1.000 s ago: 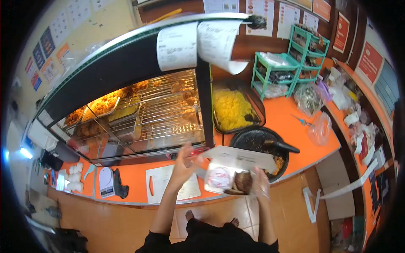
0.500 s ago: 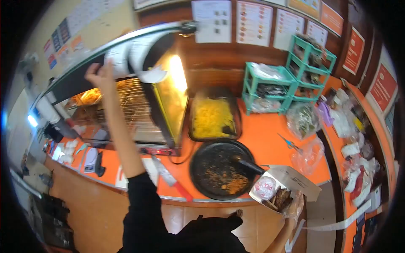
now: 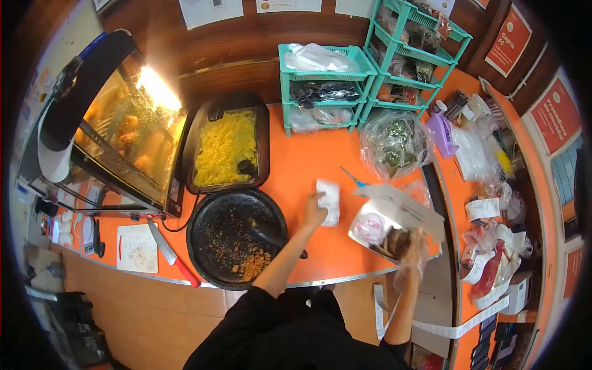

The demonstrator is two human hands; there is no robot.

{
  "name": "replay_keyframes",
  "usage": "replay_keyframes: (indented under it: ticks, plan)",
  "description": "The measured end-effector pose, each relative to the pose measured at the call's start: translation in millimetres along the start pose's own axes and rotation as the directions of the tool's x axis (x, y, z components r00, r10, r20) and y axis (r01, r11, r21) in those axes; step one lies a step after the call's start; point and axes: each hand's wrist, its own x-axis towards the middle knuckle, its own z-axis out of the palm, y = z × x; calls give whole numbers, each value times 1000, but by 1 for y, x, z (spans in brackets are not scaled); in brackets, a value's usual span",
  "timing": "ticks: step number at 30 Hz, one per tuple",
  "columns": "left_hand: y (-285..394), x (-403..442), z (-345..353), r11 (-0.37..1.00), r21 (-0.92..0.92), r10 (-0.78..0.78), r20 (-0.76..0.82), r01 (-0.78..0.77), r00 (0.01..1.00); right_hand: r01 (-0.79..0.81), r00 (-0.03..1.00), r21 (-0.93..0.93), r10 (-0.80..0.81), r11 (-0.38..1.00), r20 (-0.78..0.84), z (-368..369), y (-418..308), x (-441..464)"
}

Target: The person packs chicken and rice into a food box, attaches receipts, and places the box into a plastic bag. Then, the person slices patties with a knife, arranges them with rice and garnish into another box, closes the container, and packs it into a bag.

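My left hand (image 3: 315,211) pinches a small white printed receipt (image 3: 330,202) above the orange counter, just left of an open cardboard food box (image 3: 358,235). In the box lie a round paper-wrapped bundle (image 3: 370,228) with red print and dark brown pieces of food (image 3: 398,242). My right hand (image 3: 417,250), in a clear plastic glove, grips the box's front right side beside the dark pieces; its fingertips are partly hidden. The lid (image 3: 407,209) stands raised at the back. Left of my forearm sits a black stone mortar (image 3: 203,237) with orange-red paste and a pestle (image 3: 268,234).
A pan of yellow food (image 3: 225,148) stands behind the mortar. At left are a lit food warmer (image 3: 123,142), a red-handled knife (image 3: 166,250) and a white cutting board (image 3: 137,256). Green racks (image 3: 324,75), a bag of leaves (image 3: 396,145) and scissors (image 3: 354,177) lie toward the back.
My left hand has come down from the papers on top of the warmer to the counter, with a receipt in it. The view has swung right. The box stays at my right hand.
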Motion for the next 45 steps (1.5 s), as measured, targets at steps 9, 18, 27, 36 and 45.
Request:
replay_keyframes:
  ticks: [9,18,27,36,45]
  plan:
    - [-44,-54,29,899,386,-124,-227,206,966,576,769,-375,-326,726,550,195,75,198]
    - [27,-89,22,853,450,-106,-345,264,932,852,459,-382,-159,358,874,173,75,275]
    - [83,-148,25,836,370,-269,-368,405,890,826,539,-548,-475,134,695,135,12,323]
    - [115,-134,4,924,134,-321,-241,359,916,909,413,-110,-831,403,373,107,-32,252]
    - [86,-39,-41,931,325,-88,-235,164,968,985,-34,125,-565,123,825,242,23,134]
